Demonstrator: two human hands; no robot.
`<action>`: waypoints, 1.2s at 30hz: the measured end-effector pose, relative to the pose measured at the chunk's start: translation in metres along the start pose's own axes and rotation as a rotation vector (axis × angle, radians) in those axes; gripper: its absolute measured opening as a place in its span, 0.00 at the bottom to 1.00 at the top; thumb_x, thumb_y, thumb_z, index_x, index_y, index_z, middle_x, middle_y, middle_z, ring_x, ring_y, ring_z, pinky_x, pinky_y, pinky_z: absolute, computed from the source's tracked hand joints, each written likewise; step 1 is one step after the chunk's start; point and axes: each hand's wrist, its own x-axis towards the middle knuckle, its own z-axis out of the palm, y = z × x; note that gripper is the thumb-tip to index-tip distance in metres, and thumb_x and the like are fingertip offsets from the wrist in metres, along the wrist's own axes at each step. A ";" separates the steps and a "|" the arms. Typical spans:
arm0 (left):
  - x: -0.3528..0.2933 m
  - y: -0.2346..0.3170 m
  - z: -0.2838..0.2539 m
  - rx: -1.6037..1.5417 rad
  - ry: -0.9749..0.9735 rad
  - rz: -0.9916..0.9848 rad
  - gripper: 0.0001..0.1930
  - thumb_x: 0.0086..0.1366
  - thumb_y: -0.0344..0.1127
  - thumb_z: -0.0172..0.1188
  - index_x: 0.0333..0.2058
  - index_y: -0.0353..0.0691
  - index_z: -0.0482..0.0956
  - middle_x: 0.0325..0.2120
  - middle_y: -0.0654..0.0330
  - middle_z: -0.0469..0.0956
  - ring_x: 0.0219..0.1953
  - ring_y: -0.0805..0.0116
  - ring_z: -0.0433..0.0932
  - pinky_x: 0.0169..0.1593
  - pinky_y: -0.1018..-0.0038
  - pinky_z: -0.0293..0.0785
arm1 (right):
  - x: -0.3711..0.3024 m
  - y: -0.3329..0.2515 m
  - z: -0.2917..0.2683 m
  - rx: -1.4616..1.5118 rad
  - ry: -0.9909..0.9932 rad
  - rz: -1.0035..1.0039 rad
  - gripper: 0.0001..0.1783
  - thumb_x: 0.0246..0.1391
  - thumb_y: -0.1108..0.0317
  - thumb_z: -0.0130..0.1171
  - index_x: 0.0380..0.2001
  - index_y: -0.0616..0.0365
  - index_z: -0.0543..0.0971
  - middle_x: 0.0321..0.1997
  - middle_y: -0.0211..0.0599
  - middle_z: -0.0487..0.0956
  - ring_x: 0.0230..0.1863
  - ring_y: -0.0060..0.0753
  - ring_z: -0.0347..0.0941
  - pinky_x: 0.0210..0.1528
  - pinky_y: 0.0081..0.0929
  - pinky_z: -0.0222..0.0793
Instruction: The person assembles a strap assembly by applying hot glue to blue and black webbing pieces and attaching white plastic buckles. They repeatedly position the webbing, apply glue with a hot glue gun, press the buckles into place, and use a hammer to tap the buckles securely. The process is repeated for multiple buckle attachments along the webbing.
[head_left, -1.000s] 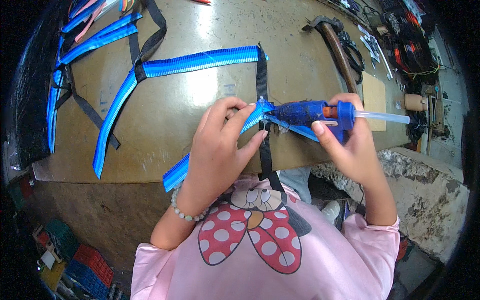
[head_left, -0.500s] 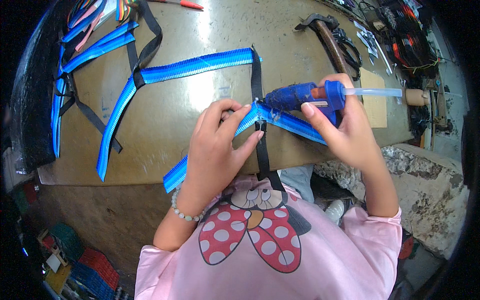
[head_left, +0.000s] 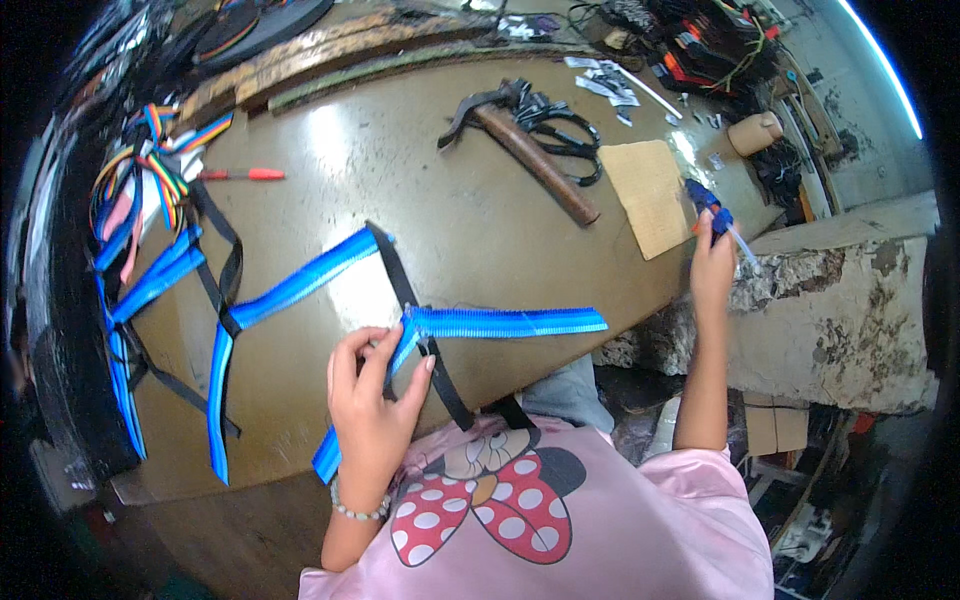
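With thumb and fingers slightly apart, the left hand [head_left: 370, 405] has its grip on the blue strap [head_left: 510, 322], upon the surface [head_left: 500, 260]; the right hand's [head_left: 712, 265] grip is closed around the glue gun [head_left: 724, 217].

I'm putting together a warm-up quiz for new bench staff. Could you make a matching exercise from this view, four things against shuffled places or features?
Things:
1. Glue gun
2. Hammer
3. Pen
4. Bracelet

Places or features:
A. Lies near the rainbow ribbons
B. At the wrist of the left hand
C. Held in the right hand
D. Lies on the table, with a brown handle

Pairs: 1-C, 2-D, 3-A, 4-B
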 end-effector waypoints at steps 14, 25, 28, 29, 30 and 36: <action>-0.002 0.003 -0.010 -0.179 -0.011 -0.096 0.14 0.52 0.26 0.71 0.39 0.34 0.81 0.40 0.55 0.76 0.36 0.64 0.75 0.37 0.72 0.74 | 0.171 -0.051 0.190 0.065 -0.242 -0.724 0.11 0.56 0.63 0.59 0.36 0.60 0.83 0.37 0.47 0.80 0.43 0.54 0.75 0.47 0.46 0.70; -0.005 0.006 -0.012 -0.513 0.329 -0.111 0.08 0.65 0.25 0.56 0.42 0.31 0.78 0.44 0.55 0.73 0.39 0.68 0.76 0.40 0.74 0.75 | 0.042 -0.116 0.064 1.214 -0.734 0.019 0.14 0.61 0.63 0.59 0.44 0.61 0.80 0.36 0.29 0.81 0.37 0.20 0.76 0.40 0.22 0.71; 0.010 0.029 -0.003 -0.809 0.081 -0.227 0.12 0.69 0.29 0.54 0.48 0.31 0.76 0.46 0.54 0.74 0.41 0.71 0.77 0.41 0.78 0.75 | -0.054 -0.132 0.023 1.479 -1.097 0.004 0.14 0.59 0.69 0.61 0.47 0.62 0.79 0.36 0.27 0.80 0.38 0.18 0.76 0.42 0.18 0.73; 0.015 0.036 0.000 -0.855 -0.008 -0.283 0.14 0.68 0.30 0.56 0.50 0.31 0.75 0.45 0.56 0.75 0.43 0.71 0.76 0.42 0.77 0.75 | -0.078 -0.138 0.015 1.386 -1.114 0.039 0.13 0.58 0.71 0.61 0.46 0.63 0.79 0.37 0.28 0.80 0.39 0.19 0.76 0.42 0.18 0.74; 0.019 0.042 0.002 -0.939 -0.027 -0.310 0.16 0.65 0.28 0.61 0.50 0.30 0.75 0.44 0.56 0.75 0.41 0.73 0.77 0.40 0.79 0.75 | -0.096 -0.144 0.007 1.438 -1.155 0.011 0.12 0.58 0.73 0.61 0.45 0.64 0.79 0.37 0.29 0.80 0.40 0.19 0.76 0.42 0.19 0.75; 0.015 0.048 -0.010 -0.969 0.020 -0.362 0.07 0.58 0.23 0.68 0.33 0.30 0.79 0.29 0.63 0.78 0.30 0.82 0.76 0.33 0.85 0.72 | -0.115 -0.149 -0.017 1.229 -1.056 -0.187 0.09 0.57 0.77 0.60 0.41 0.68 0.80 0.41 0.37 0.80 0.41 0.19 0.76 0.40 0.19 0.75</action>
